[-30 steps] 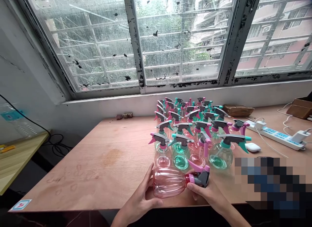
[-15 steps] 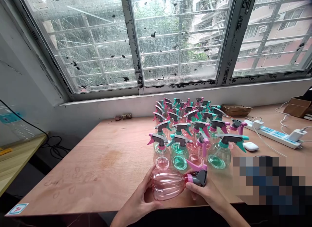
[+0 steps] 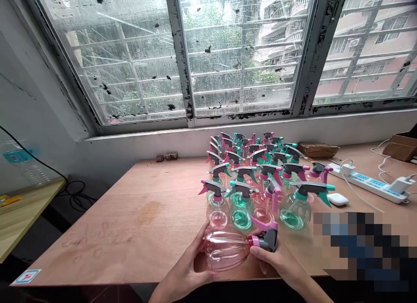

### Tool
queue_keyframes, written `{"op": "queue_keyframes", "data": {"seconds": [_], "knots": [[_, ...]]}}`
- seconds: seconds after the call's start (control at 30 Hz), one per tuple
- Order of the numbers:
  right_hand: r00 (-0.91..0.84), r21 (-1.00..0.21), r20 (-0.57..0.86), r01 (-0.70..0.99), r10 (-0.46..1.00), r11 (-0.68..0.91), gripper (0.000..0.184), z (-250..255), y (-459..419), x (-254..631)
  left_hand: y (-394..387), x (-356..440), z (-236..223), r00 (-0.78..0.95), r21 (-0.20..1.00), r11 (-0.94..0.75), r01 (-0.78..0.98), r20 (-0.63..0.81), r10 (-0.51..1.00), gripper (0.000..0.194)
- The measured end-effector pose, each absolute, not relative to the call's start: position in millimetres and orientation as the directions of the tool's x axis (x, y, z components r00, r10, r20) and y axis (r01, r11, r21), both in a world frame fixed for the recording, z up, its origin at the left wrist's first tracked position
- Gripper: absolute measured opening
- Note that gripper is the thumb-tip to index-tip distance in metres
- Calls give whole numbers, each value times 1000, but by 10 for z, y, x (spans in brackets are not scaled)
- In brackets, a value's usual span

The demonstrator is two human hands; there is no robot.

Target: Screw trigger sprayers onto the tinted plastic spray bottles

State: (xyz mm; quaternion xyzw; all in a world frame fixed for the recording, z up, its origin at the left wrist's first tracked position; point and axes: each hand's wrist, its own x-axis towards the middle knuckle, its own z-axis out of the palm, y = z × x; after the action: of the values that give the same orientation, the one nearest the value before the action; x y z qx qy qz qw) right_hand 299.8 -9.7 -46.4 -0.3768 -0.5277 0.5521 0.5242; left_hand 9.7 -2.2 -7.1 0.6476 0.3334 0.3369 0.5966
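A clear pink spray bottle (image 3: pixel 224 250) lies on its side between my hands, near the table's front edge. Its grey and pink trigger head (image 3: pixel 269 238) points to the right. My left hand (image 3: pixel 189 264) is wrapped round the base end. With thumb and fingers, my right hand (image 3: pixel 272 257) grips the neck just below the collar; some of those fingers are hidden behind the bottle. Right behind stand several upright spray bottles in rows, among them a green one (image 3: pixel 241 216) and a larger green one (image 3: pixel 296 212) at the right.
The wooden table (image 3: pixel 130 225) runs along a window. On its right are a white power strip (image 3: pixel 371 183) with plugs and cables, a white case (image 3: pixel 338 199) and a blurred-out patch. A brown block (image 3: pixel 318 149) sits at the back. A sticker (image 3: pixel 26 277) marks the front left corner.
The whole view has shifted slightly, so everything appears a little lower and to the right. Both hands keep the same hold on the pink spray bottle.
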Motion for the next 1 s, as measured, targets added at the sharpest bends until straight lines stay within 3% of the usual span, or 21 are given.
{"op": "queue_keyframes", "data": {"seconds": [0.33,0.8,1.0], "knots": [[-80,-976,172,-152,982,159,46,-496,-135,2947,8,100,-85,588,997,-72,26,43,807,116],[-110,-971,186,-174,976,166,42,-453,-144,2954,-14,129,-45,562,996,-82,43,44,826,104],[-114,-976,188,-133,976,172,42,-448,-158,2966,2,106,-52,580,995,-67,74,12,815,123]]}}
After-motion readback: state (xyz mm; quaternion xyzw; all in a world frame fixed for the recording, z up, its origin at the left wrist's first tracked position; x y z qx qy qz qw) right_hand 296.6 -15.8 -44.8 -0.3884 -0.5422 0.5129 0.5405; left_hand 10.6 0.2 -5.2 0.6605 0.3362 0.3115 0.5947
